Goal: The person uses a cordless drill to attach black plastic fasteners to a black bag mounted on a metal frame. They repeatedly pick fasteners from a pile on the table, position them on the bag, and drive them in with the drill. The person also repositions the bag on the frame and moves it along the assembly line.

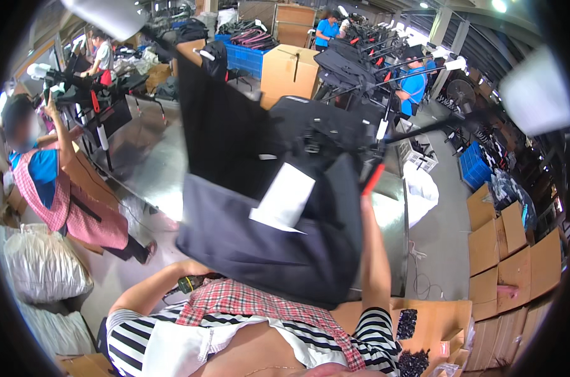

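Note:
In front of me stands a black folding stroller (266,232), its dark fabric tilted up and covering much of the view. A white paper sheet (288,196) lies on the fabric, and black buckles show above it. Raised on the right, my right hand (366,204) grips the frame beside a red strap (373,180), its fingers mostly hidden. My left hand (195,268) is low, at the fabric's lower left edge. It is closed around a black and yellow-green cordless drill (188,284), partly covered by the fabric. White-wrapped handles (537,94) stick out, blurred.
A metal worktable (153,160) extends behind the stroller, with a co-worker (65,188) in a pink checked apron at its left. Cardboard boxes (517,276) are stacked at right. Small black parts (413,363) lie on cardboard near my right elbow. More strollers (354,66) stand farther back.

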`<state>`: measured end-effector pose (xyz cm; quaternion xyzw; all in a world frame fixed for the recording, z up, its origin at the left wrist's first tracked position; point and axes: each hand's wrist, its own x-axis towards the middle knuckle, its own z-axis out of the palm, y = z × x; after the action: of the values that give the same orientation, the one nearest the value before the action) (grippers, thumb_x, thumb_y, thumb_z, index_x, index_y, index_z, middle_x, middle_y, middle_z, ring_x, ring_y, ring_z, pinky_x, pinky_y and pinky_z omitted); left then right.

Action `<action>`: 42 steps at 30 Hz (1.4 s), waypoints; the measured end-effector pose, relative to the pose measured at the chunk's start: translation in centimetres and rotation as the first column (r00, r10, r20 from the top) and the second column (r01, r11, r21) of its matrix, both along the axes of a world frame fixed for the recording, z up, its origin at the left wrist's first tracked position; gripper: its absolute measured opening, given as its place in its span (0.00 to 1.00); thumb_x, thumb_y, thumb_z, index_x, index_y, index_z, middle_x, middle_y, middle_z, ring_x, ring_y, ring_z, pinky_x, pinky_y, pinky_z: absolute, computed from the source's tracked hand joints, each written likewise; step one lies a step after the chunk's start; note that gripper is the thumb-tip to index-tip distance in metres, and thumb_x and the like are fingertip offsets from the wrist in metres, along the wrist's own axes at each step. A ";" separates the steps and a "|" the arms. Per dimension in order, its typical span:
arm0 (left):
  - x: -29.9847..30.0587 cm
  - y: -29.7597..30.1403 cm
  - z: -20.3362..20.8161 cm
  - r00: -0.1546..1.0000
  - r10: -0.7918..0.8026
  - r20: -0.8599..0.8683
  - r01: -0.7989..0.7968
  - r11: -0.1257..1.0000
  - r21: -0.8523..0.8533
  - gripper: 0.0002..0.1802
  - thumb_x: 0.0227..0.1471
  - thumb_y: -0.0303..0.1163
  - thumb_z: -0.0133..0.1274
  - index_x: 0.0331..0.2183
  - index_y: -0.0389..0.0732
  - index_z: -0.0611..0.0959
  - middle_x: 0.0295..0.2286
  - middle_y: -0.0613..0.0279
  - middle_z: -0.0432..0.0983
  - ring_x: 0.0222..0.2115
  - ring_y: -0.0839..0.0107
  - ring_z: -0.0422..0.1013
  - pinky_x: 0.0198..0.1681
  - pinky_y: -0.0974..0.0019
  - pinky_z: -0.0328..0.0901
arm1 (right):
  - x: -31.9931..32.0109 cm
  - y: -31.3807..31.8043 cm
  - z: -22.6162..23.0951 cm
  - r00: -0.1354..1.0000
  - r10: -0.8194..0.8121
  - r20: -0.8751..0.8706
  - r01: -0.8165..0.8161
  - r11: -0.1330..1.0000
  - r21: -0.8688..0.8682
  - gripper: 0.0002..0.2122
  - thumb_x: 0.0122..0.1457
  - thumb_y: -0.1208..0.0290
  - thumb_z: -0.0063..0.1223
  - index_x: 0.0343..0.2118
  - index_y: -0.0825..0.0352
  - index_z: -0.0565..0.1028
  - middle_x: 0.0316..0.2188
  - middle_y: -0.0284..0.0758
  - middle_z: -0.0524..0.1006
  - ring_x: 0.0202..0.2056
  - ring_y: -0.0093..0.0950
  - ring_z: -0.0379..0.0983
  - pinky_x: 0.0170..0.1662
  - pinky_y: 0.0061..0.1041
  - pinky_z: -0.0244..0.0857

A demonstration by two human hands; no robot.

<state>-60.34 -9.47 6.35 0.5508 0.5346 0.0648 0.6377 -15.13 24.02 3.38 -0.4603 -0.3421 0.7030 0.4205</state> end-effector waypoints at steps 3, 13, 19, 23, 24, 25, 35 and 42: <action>-0.1 4.3 -0.2 0.994 -0.109 -0.033 0.111 0.989 0.093 0.49 0.58 0.60 0.50 0.68 0.43 0.52 0.65 0.47 0.52 0.66 0.57 0.50 0.67 0.61 0.46 | -9.5 6.8 -1.4 0.993 0.019 0.114 -0.051 0.956 0.288 0.32 0.64 0.39 0.43 0.59 0.62 0.71 0.55 0.33 0.74 0.55 0.30 0.68 0.55 0.40 0.63; -0.3 8.9 -4.3 0.973 0.177 0.147 -0.162 0.981 -0.107 0.51 0.58 0.59 0.52 0.69 0.41 0.49 0.67 0.50 0.49 0.68 0.61 0.45 0.68 0.63 0.41 | -27.8 10.6 1.6 0.903 0.335 0.270 -0.430 0.716 0.549 0.33 0.64 0.54 0.56 0.62 0.75 0.63 0.61 0.48 0.68 0.61 0.34 0.66 0.63 0.30 0.59; 4.9 15.5 -0.6 0.837 0.502 0.217 -0.382 0.821 -0.424 0.47 0.57 0.45 0.58 0.68 0.41 0.53 0.66 0.55 0.52 0.66 0.66 0.48 0.67 0.63 0.45 | -6.1 25.2 -11.5 0.739 0.073 0.670 -0.271 0.943 0.195 0.28 0.59 0.52 0.61 0.54 0.70 0.74 0.45 0.38 0.80 0.46 0.28 0.76 0.49 0.27 0.69; 7.0 17.0 -6.6 0.717 0.684 0.136 -0.539 0.667 -0.515 0.43 0.59 0.40 0.56 0.68 0.41 0.54 0.65 0.56 0.54 0.65 0.66 0.51 0.67 0.64 0.47 | 3.7 40.3 -9.2 0.504 -0.276 0.819 -0.083 0.928 0.363 0.21 0.59 0.52 0.57 0.30 0.73 0.77 0.30 0.47 0.79 0.33 0.43 0.75 0.38 0.42 0.67; 7.7 17.8 -6.0 0.710 0.697 0.098 -0.555 0.640 -0.531 0.43 0.60 0.39 0.56 0.68 0.41 0.54 0.65 0.56 0.55 0.64 0.67 0.52 0.67 0.64 0.48 | 5.0 45.2 -7.3 0.370 -0.434 0.821 -0.060 0.871 0.488 0.21 0.60 0.54 0.55 0.29 0.74 0.75 0.31 0.54 0.78 0.35 0.51 0.75 0.40 0.46 0.66; 9.6 17.2 -5.2 0.658 0.752 0.031 -0.608 0.555 -0.567 0.43 0.60 0.38 0.55 0.68 0.41 0.53 0.64 0.56 0.56 0.64 0.67 0.53 0.66 0.65 0.49 | 2.4 48.2 -4.3 0.360 -0.580 0.731 -0.011 0.781 0.625 0.21 0.59 0.55 0.56 0.30 0.74 0.73 0.33 0.56 0.77 0.38 0.52 0.75 0.41 0.48 0.66; 11.4 21.2 -5.2 0.736 0.676 -0.041 -0.567 0.581 -0.584 0.40 0.63 0.32 0.52 0.68 0.40 0.51 0.58 0.57 0.66 0.58 0.72 0.63 0.61 0.70 0.56 | 18.9 61.3 5.7 0.461 -0.683 0.567 -0.095 0.597 0.797 0.26 0.68 0.46 0.42 0.37 0.72 0.72 0.28 0.50 0.75 0.34 0.46 0.74 0.40 0.39 0.65; 9.7 19.0 -6.0 0.782 0.606 0.147 -0.459 0.719 -0.522 0.45 0.60 0.40 0.56 0.68 0.40 0.51 0.62 0.54 0.60 0.62 0.69 0.57 0.64 0.67 0.52 | 5.9 31.2 11.8 0.414 -0.624 0.662 -0.379 0.543 0.749 0.17 0.67 0.57 0.47 0.35 0.70 0.72 0.28 0.50 0.76 0.31 0.48 0.75 0.35 0.40 0.66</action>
<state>-50.64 9.53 0.39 0.1871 0.5652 0.2048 0.7769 -9.26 55.24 15.22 -0.5288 -0.7531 0.0468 0.3886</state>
